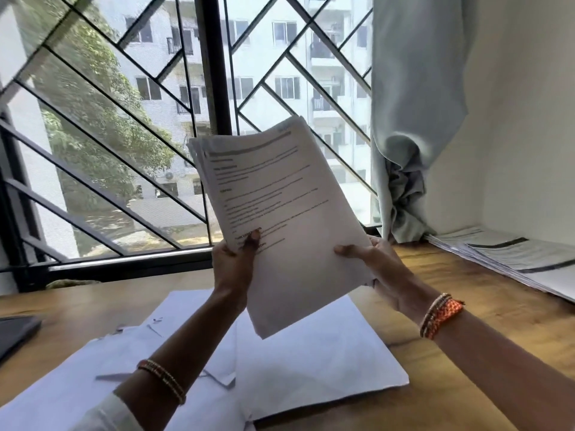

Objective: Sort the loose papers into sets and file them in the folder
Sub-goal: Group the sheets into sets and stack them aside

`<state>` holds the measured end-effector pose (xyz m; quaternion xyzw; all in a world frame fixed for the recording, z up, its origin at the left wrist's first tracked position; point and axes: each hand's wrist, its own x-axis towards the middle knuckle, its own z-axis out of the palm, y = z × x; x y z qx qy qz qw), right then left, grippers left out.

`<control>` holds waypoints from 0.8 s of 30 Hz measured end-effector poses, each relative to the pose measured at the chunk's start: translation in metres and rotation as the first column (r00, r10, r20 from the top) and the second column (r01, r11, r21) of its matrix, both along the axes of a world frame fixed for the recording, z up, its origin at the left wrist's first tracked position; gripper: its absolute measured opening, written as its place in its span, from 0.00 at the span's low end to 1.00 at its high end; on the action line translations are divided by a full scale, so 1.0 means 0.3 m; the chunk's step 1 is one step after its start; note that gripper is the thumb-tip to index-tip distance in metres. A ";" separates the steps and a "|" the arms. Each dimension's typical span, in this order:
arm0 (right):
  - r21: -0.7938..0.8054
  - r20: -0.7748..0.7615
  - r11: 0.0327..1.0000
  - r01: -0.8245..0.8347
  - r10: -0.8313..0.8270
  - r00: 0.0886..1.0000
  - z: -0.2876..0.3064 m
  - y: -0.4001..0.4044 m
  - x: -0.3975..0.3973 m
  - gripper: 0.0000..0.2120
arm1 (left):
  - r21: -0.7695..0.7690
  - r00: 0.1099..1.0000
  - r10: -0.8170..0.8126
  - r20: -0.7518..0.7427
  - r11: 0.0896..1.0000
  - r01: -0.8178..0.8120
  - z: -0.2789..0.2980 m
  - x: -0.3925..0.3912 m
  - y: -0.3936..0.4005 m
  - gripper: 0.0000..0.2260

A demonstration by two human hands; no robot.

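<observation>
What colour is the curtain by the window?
Pale blue-grey, plain with no pattern: the bunched fabric curtain shows best in the head view.

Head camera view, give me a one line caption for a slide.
Both hands, left and right, hold a printed paper stack above white sheets on a wooden desk by a window.

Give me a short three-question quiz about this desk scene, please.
1. True or false: the stack of papers lies flat on the wooden table.
2. Which grips the stack? A) left hand only B) right hand only C) both
3. Fill in: more papers lie at the table's far right, below the ___.

Key: 1 false, it is held up in the air; 2 C; 3 curtain.
</observation>
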<state>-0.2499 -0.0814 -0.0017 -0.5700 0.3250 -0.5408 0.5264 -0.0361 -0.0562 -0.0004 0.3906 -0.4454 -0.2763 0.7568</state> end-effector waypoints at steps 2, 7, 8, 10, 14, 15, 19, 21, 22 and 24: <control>0.046 0.018 0.992 0.120 -0.121 0.992 -0.002 0.003 -0.009 0.08 | 0.004 0.999 -0.019 -0.040 1.000 0.019 0.017 -0.026 -0.002 0.03; 0.146 0.377 0.987 0.072 -0.123 0.918 -0.008 0.074 -0.050 0.03 | 0.116 0.933 -0.011 -0.359 0.992 0.056 0.009 -0.188 -0.040 0.06; 0.135 0.358 0.986 0.094 -0.137 0.924 -0.024 0.098 -0.064 0.05 | 0.155 0.926 -0.051 -0.375 0.981 0.117 -0.001 -0.255 -0.052 0.07; 0.131 0.321 0.978 0.164 -0.198 0.926 -0.042 0.105 -0.095 0.13 | 0.225 0.917 -0.154 -0.369 0.942 0.249 0.001 -0.367 -0.079 0.08; 0.181 0.204 0.903 0.388 -0.421 0.884 -0.053 0.102 -0.348 0.21 | 0.304 0.853 -0.323 -0.410 0.833 0.462 -0.001 -0.535 -0.156 0.09; 0.200 0.199 0.892 0.406 -0.443 0.874 -0.057 0.110 -0.432 0.22 | 0.314 0.826 -0.368 -0.427 0.796 0.517 -0.006 -0.571 -0.175 0.10; 0.277 0.222 0.762 0.585 -0.644 0.732 -0.082 0.187 -0.788 0.28 | 0.361 0.755 -0.512 -0.410 0.668 0.650 -0.009 -0.823 -0.216 0.10; 0.282 0.232 0.647 0.708 -0.762 0.604 -0.093 0.225 -0.926 0.26 | 0.399 0.755 -0.561 -0.341 0.640 0.656 -0.017 -0.965 -0.217 0.10; 0.279 0.214 0.576 0.768 -0.817 0.535 -0.099 0.242 -0.984 0.22 | 0.422 0.755 -0.578 -0.310 0.628 0.654 -0.024 -1.027 -0.217 0.09; 0.265 0.155 0.434 0.861 -0.901 0.406 -0.106 0.289 -1.077 0.17 | 0.446 0.750 -0.603 -0.270 0.613 0.653 -0.057 -1.151 -0.209 0.08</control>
